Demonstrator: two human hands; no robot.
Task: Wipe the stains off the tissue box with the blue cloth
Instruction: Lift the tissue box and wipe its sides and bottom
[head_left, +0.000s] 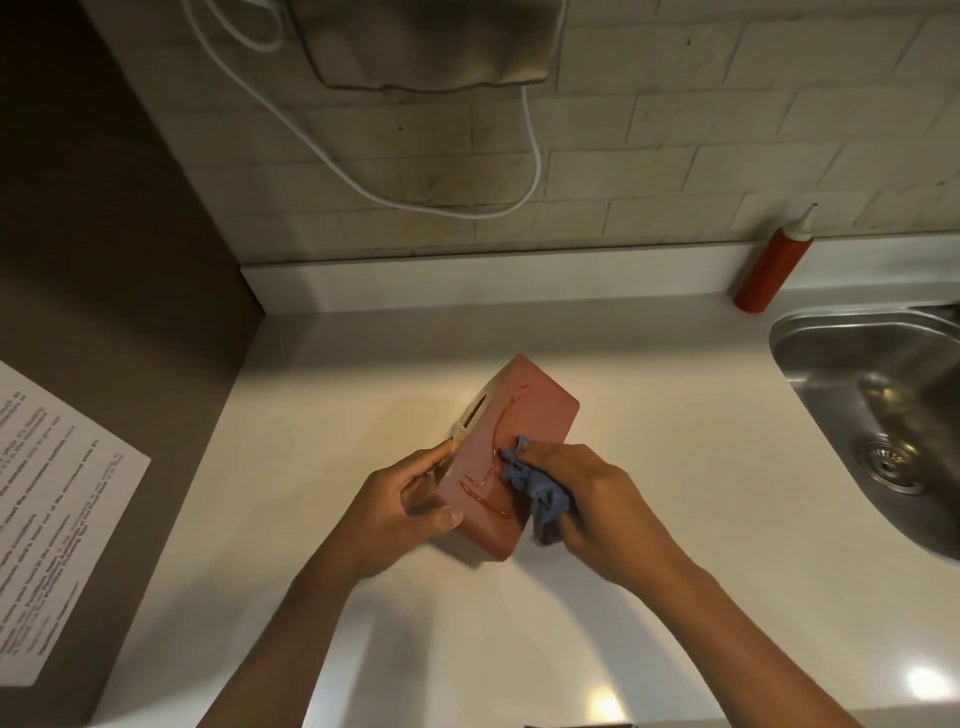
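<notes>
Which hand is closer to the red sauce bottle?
Right. The right hand wipes the box nearer the bottle; the left hand grips the box's far side, farther away.

My right hand (587, 499) covers part of the blue cloth (535, 493) and the tissue box (519, 415) edge beneath. The printed sheet (57, 514) is blurred, unreadable, and cut off at left. The sink (831, 332) runs off the right edge.

Two bare forearms in shot, no sleeves showing anywhere up to the frame edge. Left hand (410, 499) and right hand (587, 493) both ungloved, no rings, no watch, no wristbands visible. Short, plain fingernails.
</notes>
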